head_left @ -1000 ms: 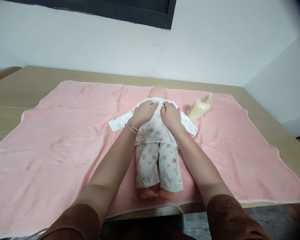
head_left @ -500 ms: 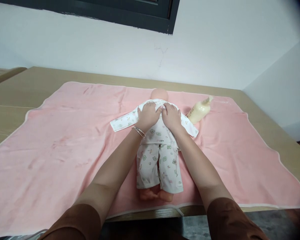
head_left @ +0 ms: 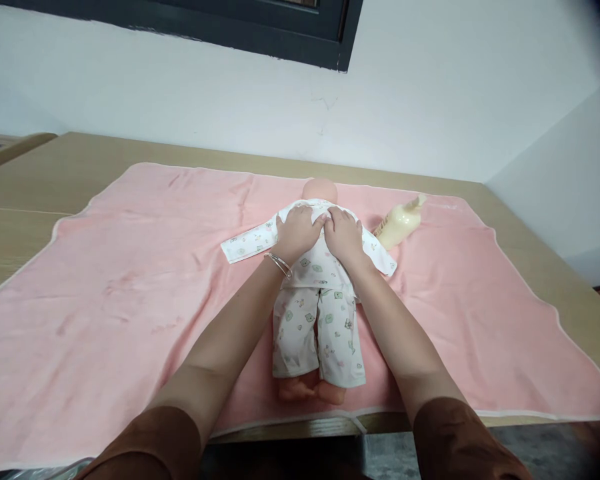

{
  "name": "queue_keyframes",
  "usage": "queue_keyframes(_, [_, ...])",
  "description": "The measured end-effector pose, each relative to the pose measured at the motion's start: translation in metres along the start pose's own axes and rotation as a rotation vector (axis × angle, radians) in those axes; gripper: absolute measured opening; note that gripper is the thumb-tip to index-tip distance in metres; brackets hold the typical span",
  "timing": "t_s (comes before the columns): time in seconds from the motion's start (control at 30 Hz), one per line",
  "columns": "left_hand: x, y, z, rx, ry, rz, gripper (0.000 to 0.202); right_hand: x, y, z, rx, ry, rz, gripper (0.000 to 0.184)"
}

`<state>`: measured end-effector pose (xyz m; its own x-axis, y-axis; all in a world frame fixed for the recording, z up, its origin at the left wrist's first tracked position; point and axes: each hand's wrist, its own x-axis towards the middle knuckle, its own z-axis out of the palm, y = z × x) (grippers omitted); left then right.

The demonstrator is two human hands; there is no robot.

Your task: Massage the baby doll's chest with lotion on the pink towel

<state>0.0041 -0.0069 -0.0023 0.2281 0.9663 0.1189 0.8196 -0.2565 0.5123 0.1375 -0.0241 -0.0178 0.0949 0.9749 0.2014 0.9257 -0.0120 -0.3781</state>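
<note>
A baby doll (head_left: 319,267) in white printed pyjamas lies stretched out on a pink blanket (head_left: 145,267), its bare head away from me and its feet near the front edge. My left hand (head_left: 299,232) rests flat on the upper body, fingers spread over the cloth. Beside it my right hand (head_left: 343,233) lies flat as well, and the thumbs almost meet in the middle. Both sleeves of the pyjama top spread outward. To the right of the doll lies a cream-coloured pump bottle (head_left: 401,222), tilted, close to the right sleeve.
Under the blanket is a wooden table (head_left: 105,145), pushed against a white wall (head_left: 405,100). A dark-framed window (head_left: 280,30) is set above it. At the far left a curved wooden edge (head_left: 20,152) shows. Grey floor (head_left: 410,453) appears below the table's front edge.
My hands stay in the same place on the doll. Only the view has shifted very slightly.
</note>
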Motion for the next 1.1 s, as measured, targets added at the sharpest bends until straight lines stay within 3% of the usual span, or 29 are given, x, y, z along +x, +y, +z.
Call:
queue_keyframes(0.3, [-0.002,0.005,-0.014,0.045,-0.092,0.055,0.046,-0.001,-0.002,-0.013,-0.08,-0.046,-0.054,0.056])
queue_keyframes(0.6, [-0.028,0.033,-0.049,0.197,-0.235,0.035,0.031,-0.02,-0.027,-0.04,-0.193,-0.088,-0.069,0.035])
queue_keyframes(0.73, [-0.019,0.022,-0.039,0.097,-0.191,0.012,0.031,-0.017,-0.024,-0.04,-0.149,-0.08,-0.033,0.037])
queue_keyframes(0.93, [0.003,-0.002,-0.014,-0.003,-0.077,0.05,0.043,0.0,0.001,-0.018,-0.017,-0.052,-0.007,0.052])
queue_keyframes(1.1, [-0.008,0.009,-0.027,0.111,-0.148,0.06,0.041,-0.003,-0.005,-0.017,-0.084,-0.085,-0.028,0.051])
